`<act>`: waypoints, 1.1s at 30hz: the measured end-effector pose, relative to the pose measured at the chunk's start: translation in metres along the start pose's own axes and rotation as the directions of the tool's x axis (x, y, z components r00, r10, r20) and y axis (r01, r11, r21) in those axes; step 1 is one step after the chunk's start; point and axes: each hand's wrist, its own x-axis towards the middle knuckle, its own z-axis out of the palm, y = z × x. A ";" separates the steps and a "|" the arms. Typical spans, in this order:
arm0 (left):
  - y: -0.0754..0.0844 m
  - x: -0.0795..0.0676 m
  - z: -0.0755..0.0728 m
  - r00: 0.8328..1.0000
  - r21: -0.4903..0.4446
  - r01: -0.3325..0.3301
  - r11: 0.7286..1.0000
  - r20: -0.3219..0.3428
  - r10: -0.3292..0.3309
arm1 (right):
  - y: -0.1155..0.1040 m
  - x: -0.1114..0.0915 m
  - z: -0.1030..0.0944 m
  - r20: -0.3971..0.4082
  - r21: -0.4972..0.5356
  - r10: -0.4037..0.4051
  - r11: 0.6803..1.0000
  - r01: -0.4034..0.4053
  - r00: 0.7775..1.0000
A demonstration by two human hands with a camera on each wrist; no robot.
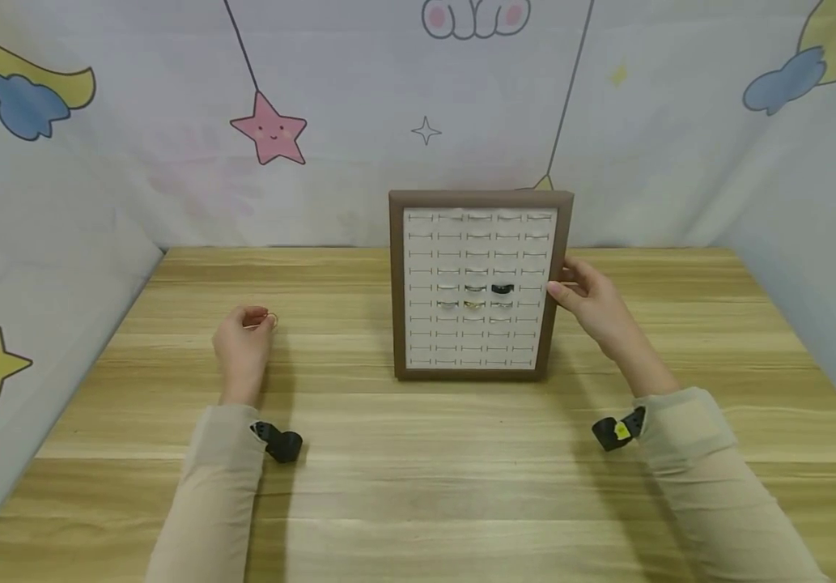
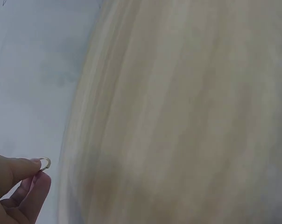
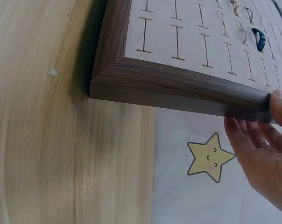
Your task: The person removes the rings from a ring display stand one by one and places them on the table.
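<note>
A thin gold-coloured ring [image 2: 46,163] is pinched between the thumb and fingers of my left hand [image 1: 244,344], held over the left part of the table. Right of the middle stands a ring display board [image 1: 476,348] with a brown frame and a pale slotted face. My right hand [image 1: 596,312] grips its right edge, thumb on the front and fingers behind. Several rings sit in the middle slots, among them a dark wide ring [image 1: 502,289] and a gold ring [image 1: 473,305]. In the right wrist view the dark ring [image 3: 258,40] shows near the upper right.
The wood-grain table [image 1: 418,486] reaches back to a pale curtain [image 1: 345,121] printed with stars and clouds. Black wrist cameras sit on both sleeves, the left camera [image 1: 282,444] and the right camera [image 1: 613,433].
</note>
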 end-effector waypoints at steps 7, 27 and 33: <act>-0.011 0.003 -0.002 0.999 0.038 0.035 0.999 -0.006 -0.035 | -0.001 0.000 0.000 -0.006 -0.007 0.003 1.000 -0.003 1.000; -0.011 0.002 -0.006 0.998 0.047 0.064 0.997 0.021 -0.065 | -0.002 0.000 -0.001 0.020 0.007 0.010 1.000 -0.011 1.000; 0.009 0.000 -0.004 0.997 -0.003 0.044 0.999 0.066 -0.044 | -0.003 0.000 -0.001 0.024 0.007 0.013 1.000 -0.013 1.000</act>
